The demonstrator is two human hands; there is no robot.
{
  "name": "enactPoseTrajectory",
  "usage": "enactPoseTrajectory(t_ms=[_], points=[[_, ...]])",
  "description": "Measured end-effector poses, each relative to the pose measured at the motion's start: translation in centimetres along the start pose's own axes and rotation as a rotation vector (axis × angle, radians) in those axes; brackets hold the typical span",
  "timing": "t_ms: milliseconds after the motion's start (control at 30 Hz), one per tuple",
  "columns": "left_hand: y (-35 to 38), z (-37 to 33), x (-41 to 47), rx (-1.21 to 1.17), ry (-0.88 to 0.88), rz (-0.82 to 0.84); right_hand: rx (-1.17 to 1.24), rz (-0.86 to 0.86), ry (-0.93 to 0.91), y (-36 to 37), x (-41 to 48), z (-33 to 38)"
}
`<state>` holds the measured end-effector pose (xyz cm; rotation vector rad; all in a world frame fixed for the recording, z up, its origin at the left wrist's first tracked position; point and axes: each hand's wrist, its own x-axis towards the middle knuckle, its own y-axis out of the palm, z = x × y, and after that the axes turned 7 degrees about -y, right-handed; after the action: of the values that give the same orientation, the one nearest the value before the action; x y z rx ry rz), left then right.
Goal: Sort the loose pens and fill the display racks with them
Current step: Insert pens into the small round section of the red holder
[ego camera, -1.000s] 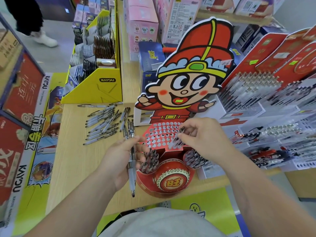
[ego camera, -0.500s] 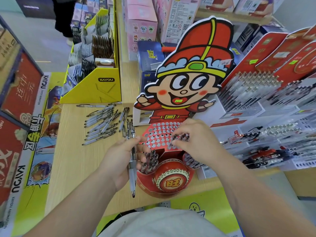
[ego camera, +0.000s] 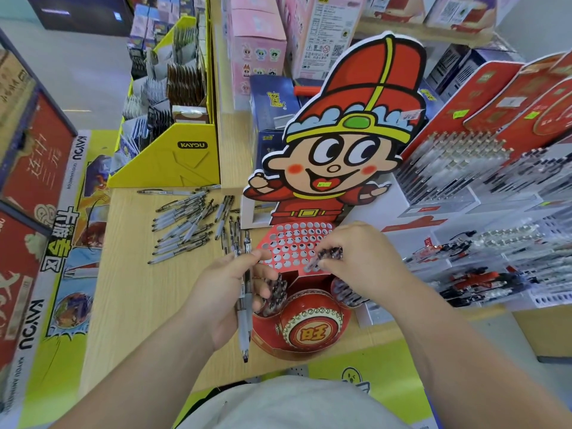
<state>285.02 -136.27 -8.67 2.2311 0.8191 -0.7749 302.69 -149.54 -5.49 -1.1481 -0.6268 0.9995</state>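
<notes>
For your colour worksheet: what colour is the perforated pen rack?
The rack is red; head view.

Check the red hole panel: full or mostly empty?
Mostly empty: on the hole panel most holes gape open; few pens stand at the right hand.

Premises: retail shop, stationery and toy section. Evidence:
- cardboard cartoon display stand (ego camera: 349, 144) bearing a green price sticker (ego camera: 324, 183)
- tiered pen racks (ego camera: 458, 168) under red header cards (ego camera: 483, 97)
- yellow card-pack display box (ego camera: 173, 159)
- stacked pink boxed goods (ego camera: 257, 51)
- loose pens (ego camera: 182, 224) on a wooden worktop (ego camera: 130, 289)
</notes>
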Motion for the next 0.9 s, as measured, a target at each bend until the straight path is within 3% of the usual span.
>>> enactPoseTrajectory(t_ms=[267,600,800,900], points=[[0.1,0.0,0.0,0.009,0.013,0.038,-0.001,0.003,0.011,0.1,0.2,0.3],[1.9,-0.7,-0.5,0.086,0.020,0.256,0.034,0.017,-0.012,-0.1,0.0,0.0],[3.1,-1.7,-1.4,0.329,0.090,0.427,0.652,-0.037,0.000,-3.9,-1.0,1.8],[4.1,-2.5,-1.7,0.448,0.124,0.464,0.765,0.004,-0.059,-4.8,-1.8,2.4]])
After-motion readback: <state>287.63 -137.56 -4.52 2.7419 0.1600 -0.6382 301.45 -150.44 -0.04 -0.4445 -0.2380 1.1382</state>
